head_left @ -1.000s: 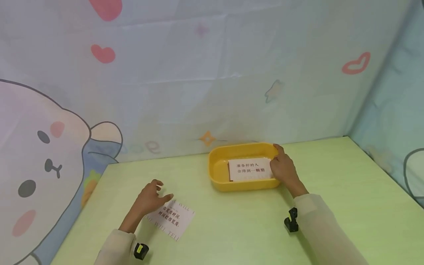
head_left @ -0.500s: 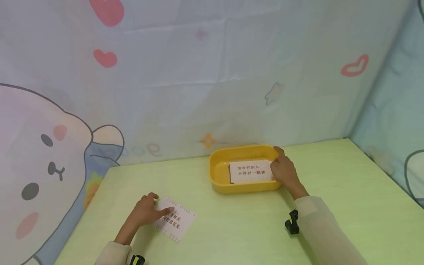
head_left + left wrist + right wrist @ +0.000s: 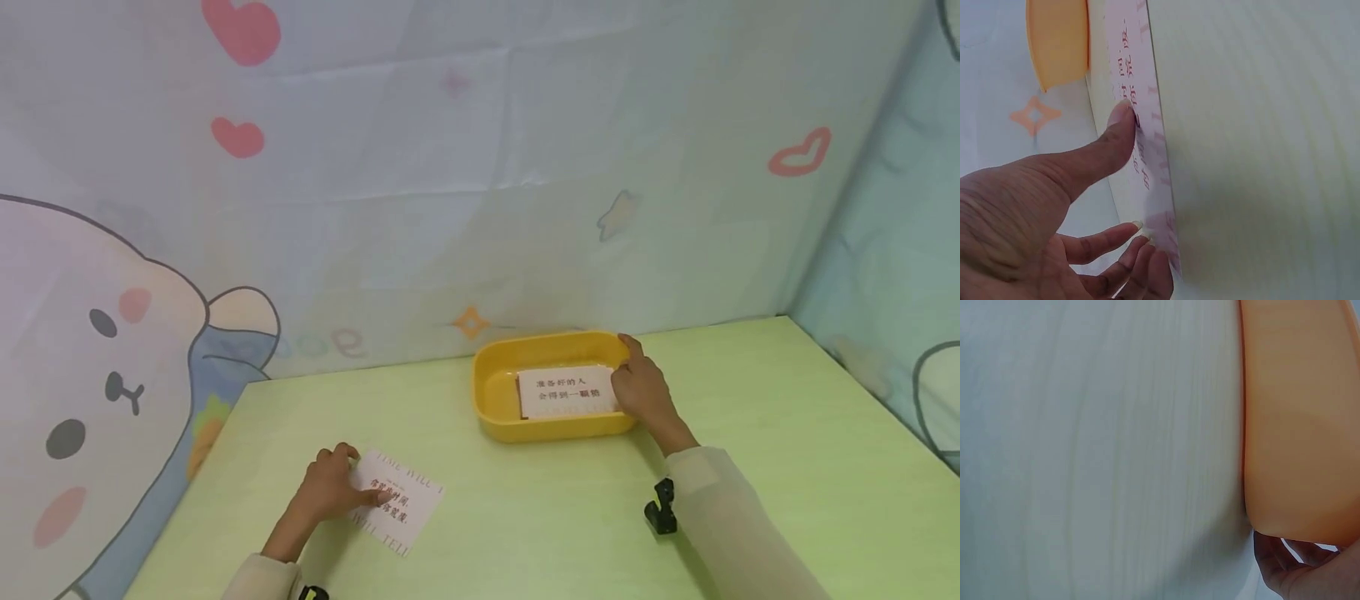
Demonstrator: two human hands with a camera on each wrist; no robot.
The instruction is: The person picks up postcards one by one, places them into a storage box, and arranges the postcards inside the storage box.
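A: Tray (image 3: 495, 400) first: yellow, oval, toward twelve o'clock on the table (image 3: 750, 433), and we see one white card (image 3: 567, 392) with dark print lying flat inside it.

B: We see our right hand (image 3: 639, 390) at the tray's three o'clock end, over the rim, fingers bent onto that card's right edge. Whether they pinch it or only touch it, we cannot tell. The right wrist view shows just the tray's orange-yellow wall and a bit of palm.

A: And the second card (image 3: 397, 500)?

B: Outside the tray, flat on the table near eight o'clock, red print up. Our left hand (image 3: 330, 492) rests on its left part; in the left wrist view the thumb presses straight down on the print, and the other fingertips curl loosely at the card's near edge.
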